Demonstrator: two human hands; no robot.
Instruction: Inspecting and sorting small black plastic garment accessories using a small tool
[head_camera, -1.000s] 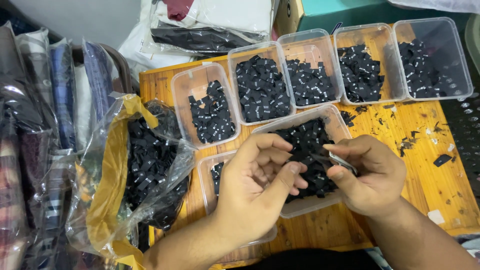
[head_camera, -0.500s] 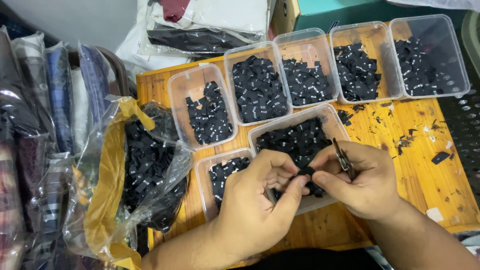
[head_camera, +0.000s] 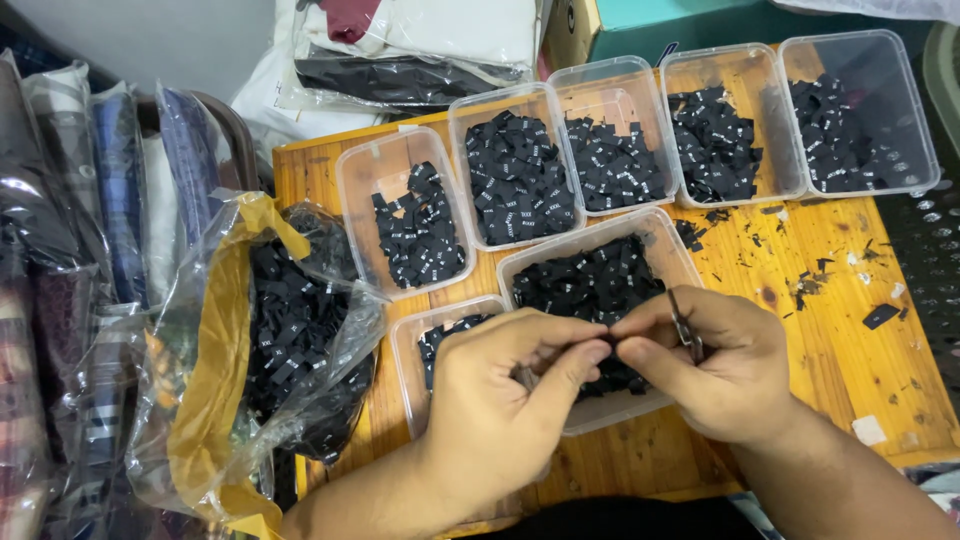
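Head view, lower centre of the frame: left hand and right hand meet fingertip to fingertip above a clear plastic tub; the fingers of both are pinched narrow on something small and dark at the meeting point, too hidden to tell what. Right hand also grips a slim metal tool, upright between thumb and forefinger. Tub beneath the hands holds a heap of small black fabric labels. Just left of it, partly under the left hand, a smaller clear tub with a few more black labels. Lower left: a crumpled clear plastic bag with yellow lining, open and filled with the same black labels. All rest on a wooden table, its right part strewn with black scraps. Middle to upper frame: a row of five clear tubs of black labels, from the leftmost to the rightmost, standing side by side. Far left: bagged folded garments standing in a stack. Top centre: folded clothing in plastic wrap; top right, a teal box.
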